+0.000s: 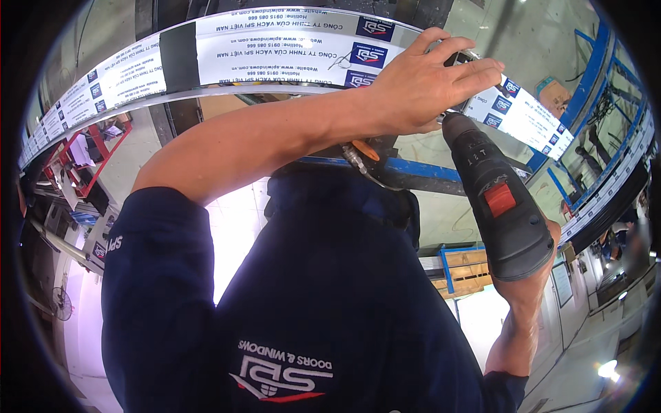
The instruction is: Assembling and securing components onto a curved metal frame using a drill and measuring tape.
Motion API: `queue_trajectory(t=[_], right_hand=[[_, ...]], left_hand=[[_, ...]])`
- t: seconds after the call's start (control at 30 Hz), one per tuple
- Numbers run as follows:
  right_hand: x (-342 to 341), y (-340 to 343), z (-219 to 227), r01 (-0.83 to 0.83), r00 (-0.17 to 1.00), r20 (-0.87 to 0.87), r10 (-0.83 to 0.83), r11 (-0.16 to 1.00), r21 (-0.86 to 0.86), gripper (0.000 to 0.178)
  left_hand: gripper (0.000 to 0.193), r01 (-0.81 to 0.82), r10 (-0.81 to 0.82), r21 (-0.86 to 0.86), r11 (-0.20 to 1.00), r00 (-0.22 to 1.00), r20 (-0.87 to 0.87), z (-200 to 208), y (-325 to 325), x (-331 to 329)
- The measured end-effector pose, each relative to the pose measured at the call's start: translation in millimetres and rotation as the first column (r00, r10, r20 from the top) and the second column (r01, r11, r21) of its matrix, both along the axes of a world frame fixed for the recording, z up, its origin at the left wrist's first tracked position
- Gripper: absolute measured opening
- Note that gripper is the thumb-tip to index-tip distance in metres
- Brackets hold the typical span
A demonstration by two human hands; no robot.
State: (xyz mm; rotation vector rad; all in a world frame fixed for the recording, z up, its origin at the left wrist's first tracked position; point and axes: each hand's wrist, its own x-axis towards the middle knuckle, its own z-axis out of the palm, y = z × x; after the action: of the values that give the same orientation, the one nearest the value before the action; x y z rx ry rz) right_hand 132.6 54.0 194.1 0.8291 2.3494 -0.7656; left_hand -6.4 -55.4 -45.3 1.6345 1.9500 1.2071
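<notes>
A long profile (282,51) covered in printed white protective film crosses in front of me. My left hand (430,86) reaches over its right part, with fingers bent around a small dark metal fitting (463,58) on the profile. The hand hides much of that fitting. In my right hand (533,268) is a black power drill (499,199) with a red patch on its side, gripped from the rear. Its nose points up at the profile's near edge, just below my left hand. Whether the tip touches the fitting, I cannot tell.
Blue steel frames (592,76) stand at the right, with another film-covered profile (602,199) along the rim. Beneath the work runs a blue beam (423,172). Red racking (100,162) is at the left, a wooden pallet (468,268) at lower right.
</notes>
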Motion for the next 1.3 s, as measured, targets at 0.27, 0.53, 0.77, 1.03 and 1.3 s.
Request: queue_trajectory(t=[0.27, 0.53, 0.77, 1.03, 1.3], right_hand=[[-2.6, 0.6, -2.0, -0.019, 1.0, -0.017, 0.019, 1.0, 0.008, 0.033], [-3.6, -1.0, -1.9, 0.02, 0.999, -0.049, -0.021, 1.0, -0.019, 0.033], [0.1, 1.5, -5.5, 0.017, 0.998, -0.056, -0.02, 0.998, -0.061, 0.033], [-2.7, -0.3, -0.3, 0.039, 0.999, -0.012, -0.04, 0.999, -0.011, 0.032], [-1.1, 1.6, -3.5, 0.006, 0.998, -0.061, -0.008, 0.999, -0.046, 0.033]], left_hand=[[0.088, 0.002, -0.002, 0.002, 1.0, 1.0, -0.002, -1.6, 1.2, -0.8], [0.089, -0.028, 0.028, -0.002, 1.0, 0.997, -0.078, -3.5, 2.8, 1.1], [0.09, -0.02, 0.02, 0.0, 1.0, 0.999, -0.043, -2.6, 1.7, 0.0], [0.092, 0.003, -0.003, -0.012, 1.0, 0.999, -0.043, -1.9, 1.0, -0.8], [0.092, -0.012, 0.012, 0.006, 1.0, 0.999, -0.033, -4.0, 1.9, 0.6]])
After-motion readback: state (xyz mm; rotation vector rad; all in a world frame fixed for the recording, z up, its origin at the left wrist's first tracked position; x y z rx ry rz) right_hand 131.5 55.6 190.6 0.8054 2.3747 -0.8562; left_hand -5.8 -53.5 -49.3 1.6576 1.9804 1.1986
